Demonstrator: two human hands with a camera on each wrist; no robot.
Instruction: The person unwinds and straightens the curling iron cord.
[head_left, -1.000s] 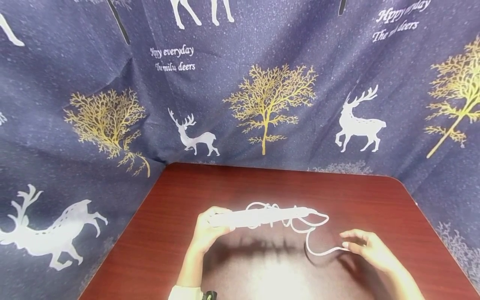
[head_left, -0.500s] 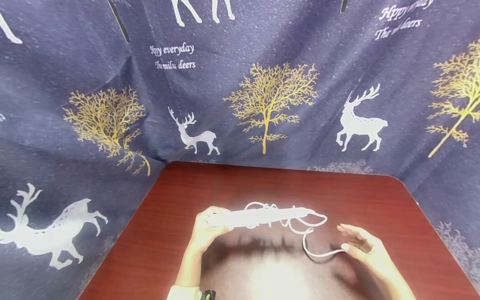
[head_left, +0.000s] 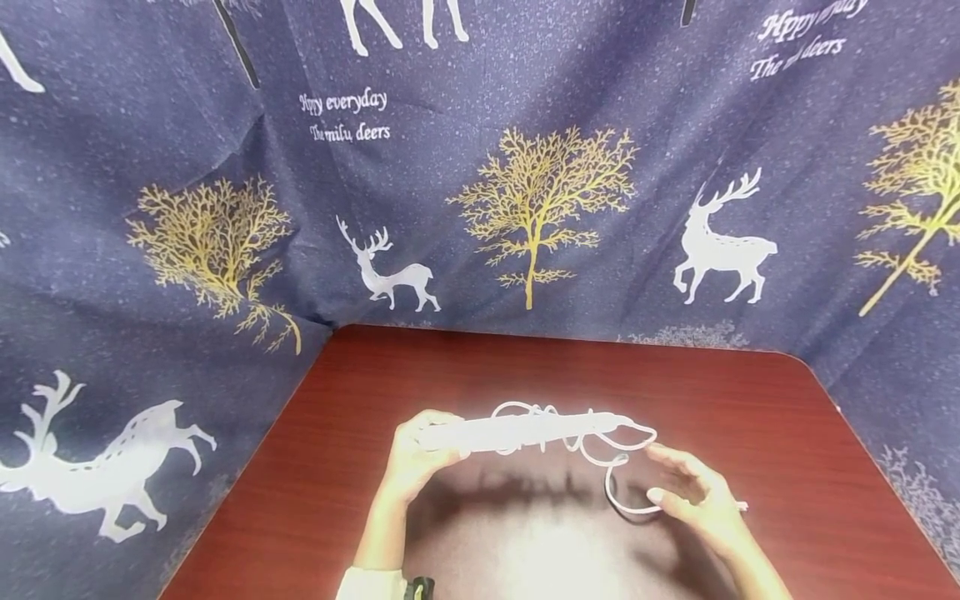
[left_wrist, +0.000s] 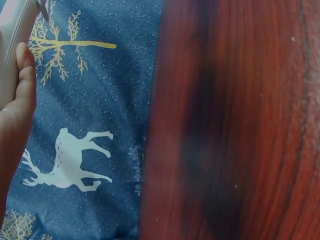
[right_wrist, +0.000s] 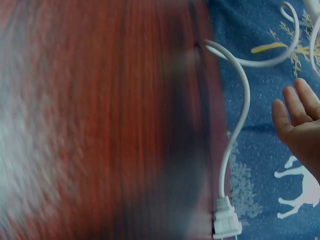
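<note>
My left hand (head_left: 422, 454) grips one end of a long white bar-shaped device (head_left: 517, 432), held above the table. Glare in the head view hides its details; a ridged edge of the white body (left_wrist: 19, 30) appears in the left wrist view. White cord (head_left: 600, 461) is looped loosely round the device, and a free length hangs from its right end. My right hand (head_left: 697, 500) is beside that length, fingers apart and thumb spread, fingertips close to a cord loop. Whether they touch it I cannot tell. The two-pin plug (right_wrist: 226, 223) dangles at the cord's end, clear of the fingers.
The reddish-brown wooden table (head_left: 420, 367) lies beneath both hands, with bright glare at its near middle. A dark blue curtain (head_left: 465, 208) printed with deer and trees surrounds its back and sides.
My right hand has let go of the cord's end and moved left, toward the device, with its fingers more spread. The left hand and the device have hardly moved.
</note>
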